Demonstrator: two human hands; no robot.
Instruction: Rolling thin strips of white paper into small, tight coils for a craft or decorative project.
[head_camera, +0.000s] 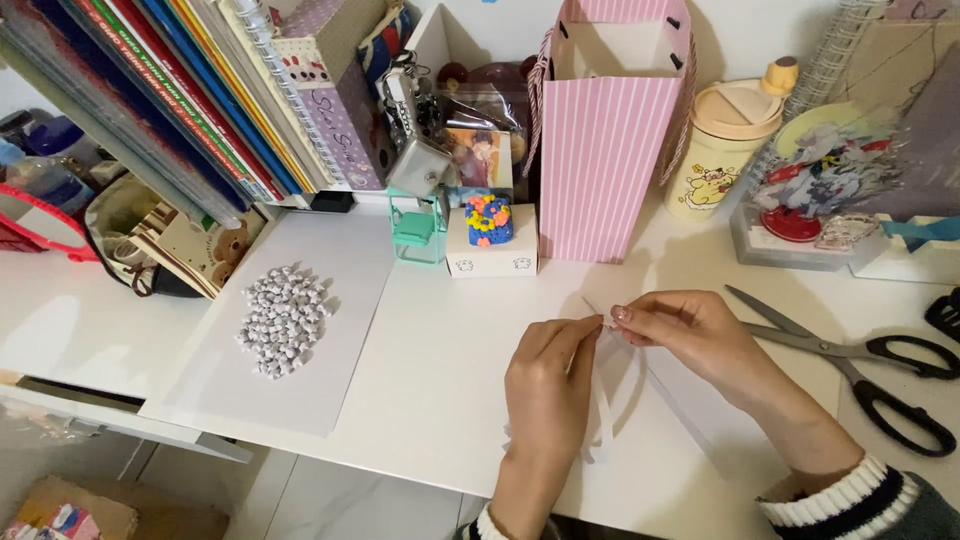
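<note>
Left hand and right hand pinch one paper strip, right of paper sheet | folded stars heaped there | strip apparently unfinished | scissors farther right

Pink striped paper bag beside small white box.

A: Any open room on that desk? Looks crowded.

B: The back is walled off: pink striped bag, small white box, cup. Black-handled scissors block the right side, just beside the right hand.

A: And left?

B: A bare strip runs between the left hand and the sheet with the pile of little paper stars. The front edge might be open too, hard to tell.
</note>
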